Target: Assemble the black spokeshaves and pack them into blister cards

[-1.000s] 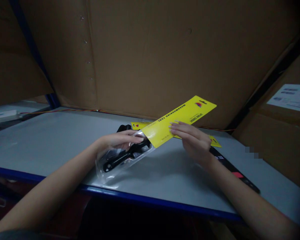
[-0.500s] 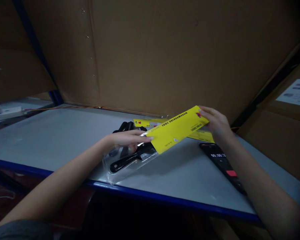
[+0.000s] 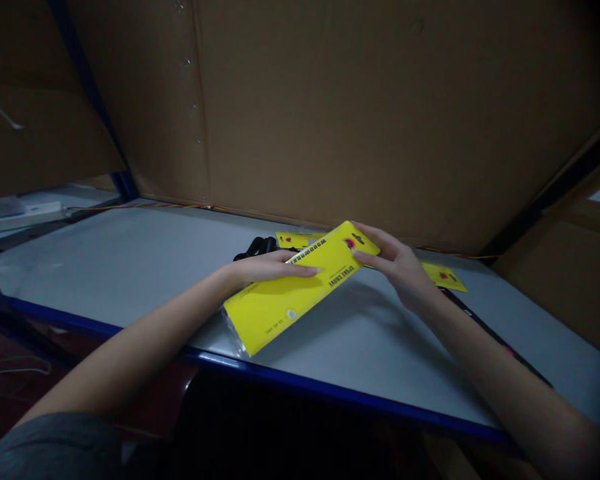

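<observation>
Centrally in the frame, a yellow card (image 3: 296, 295) is held above the bench (image 3: 375, 353), its long axis slanted from lower left to upper right. Its upper-right end is pinched by the right hand (image 3: 399, 272), while its upper long edge is clasped near mid-length by the left hand (image 3: 265, 268), whose thumb is laid across the printed face; the left hand's other fingers are mostly hidden behind it.

The card (image 3: 293, 297) now lies farther left, covering most of the sleeve (image 3: 234, 335); the left hand (image 3: 265, 269) now holds its middle.
</observation>
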`<state>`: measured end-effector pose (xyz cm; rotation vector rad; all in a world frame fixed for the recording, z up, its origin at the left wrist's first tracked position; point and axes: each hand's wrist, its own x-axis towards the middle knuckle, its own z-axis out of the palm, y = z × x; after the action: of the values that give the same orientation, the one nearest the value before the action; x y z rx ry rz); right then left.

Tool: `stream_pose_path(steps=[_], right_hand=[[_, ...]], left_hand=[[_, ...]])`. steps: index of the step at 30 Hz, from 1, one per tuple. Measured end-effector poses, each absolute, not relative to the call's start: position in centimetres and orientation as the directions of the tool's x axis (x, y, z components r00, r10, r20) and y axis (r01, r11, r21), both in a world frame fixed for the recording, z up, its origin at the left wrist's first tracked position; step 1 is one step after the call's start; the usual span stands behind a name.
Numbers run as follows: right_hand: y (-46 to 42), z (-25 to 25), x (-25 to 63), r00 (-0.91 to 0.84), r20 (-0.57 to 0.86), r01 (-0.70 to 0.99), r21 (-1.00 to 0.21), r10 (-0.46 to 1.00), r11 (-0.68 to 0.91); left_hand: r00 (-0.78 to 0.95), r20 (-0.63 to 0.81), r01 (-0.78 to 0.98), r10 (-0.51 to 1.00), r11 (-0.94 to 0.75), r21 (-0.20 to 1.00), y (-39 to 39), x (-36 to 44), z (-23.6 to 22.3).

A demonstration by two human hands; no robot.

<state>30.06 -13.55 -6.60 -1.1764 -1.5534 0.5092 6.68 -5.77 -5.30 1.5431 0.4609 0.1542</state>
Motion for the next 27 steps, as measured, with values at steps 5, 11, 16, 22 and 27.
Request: stream_pose_path(steps=[5, 11, 16, 22, 27], right_hand=[[-13.8, -6.5, 29.2, 0.153, 0.442, 0.275, -0.878, 0.884, 0.392], [-15.7, -6.0, 25.8, -0.098, -0.072, 0.097, -0.993, 0.993, -0.063], [-16.8, -6.7, 22.0, -0.206, -0.170, 0.057, -0.985, 0.964, -0.162], [-16.9, -7.2, 21.7, -0.181, -0.150, 0.057, -0.988, 0.972, -0.142], [-16.9, -7.1, 21.6, -0.187, -0.148, 0.061, -0.988, 0.971, -0.139]], left_hand=[[0.888, -0.160, 0.139, 0.432, 0.079, 0.987, -5.9, 7.0, -5.3], [0.662, 0.052, -0.179, 0.748, 0.089, 0.980, -6.1, 7.6, -5.0], [0.544, 0.211, -0.324, 0.812, -0.028, 0.946, -5.8, 8.0, -5.4], [0.535, 0.272, -0.275, 0.800, -0.139, 0.951, -6.2, 8.1, -5.5], [0.556, 0.229, -0.220, 0.799, -0.125, 0.967, -6.1, 7.9, -5.2]])
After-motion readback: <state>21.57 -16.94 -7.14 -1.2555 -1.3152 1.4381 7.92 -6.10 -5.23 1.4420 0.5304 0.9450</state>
